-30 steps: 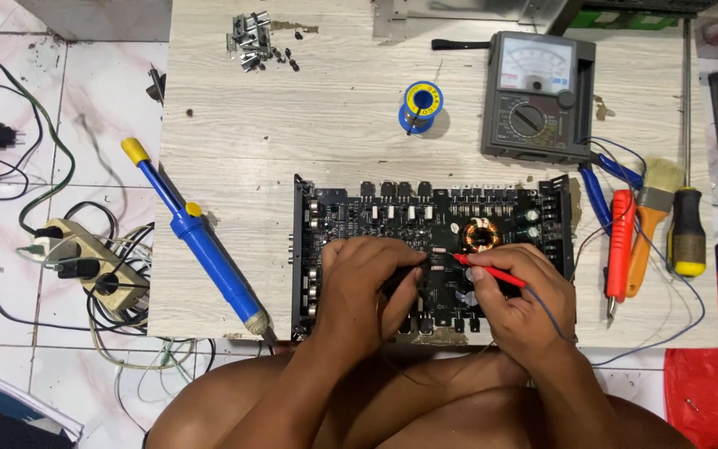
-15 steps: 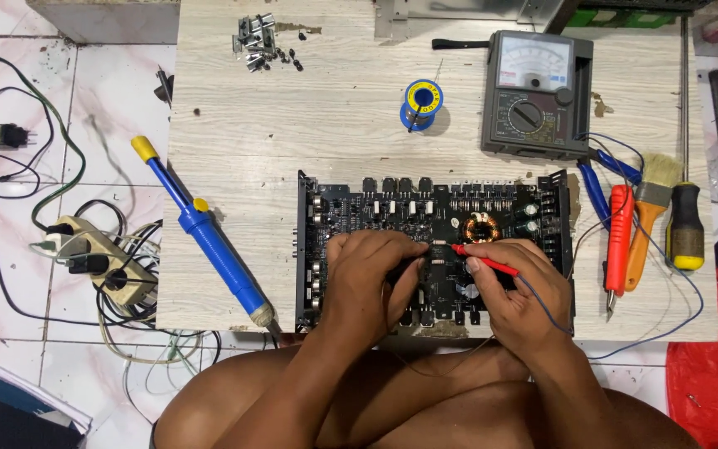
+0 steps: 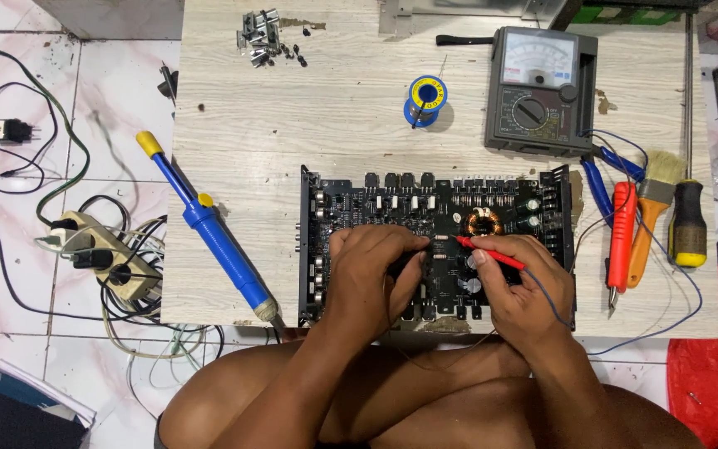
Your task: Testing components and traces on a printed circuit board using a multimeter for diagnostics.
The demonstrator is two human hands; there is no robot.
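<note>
A black circuit board (image 3: 392,199) full of components lies on a pale wooden board (image 3: 334,125). My right hand (image 3: 521,287) pinches a red meter probe (image 3: 492,251), its tip touching the circuit board near a copper coil (image 3: 484,223). My left hand (image 3: 371,274) rests curled on the board's middle, its fingers closed around a dark probe that is mostly hidden. A grey analog multimeter (image 3: 542,90) sits at the back right, its thin wires running down to my hands.
A blue desoldering pump (image 3: 209,220) lies left of the circuit board. A solder spool (image 3: 425,96) and several small metal parts (image 3: 263,37) sit at the back. A red tool (image 3: 621,233), brush (image 3: 654,208), pliers and screwdriver (image 3: 687,224) lie right. A power strip (image 3: 101,254) with cables is on the floor.
Both hands stay on the circuit board. The red probe's tip has shifted slightly left of the coil. The view has drifted a little.
</note>
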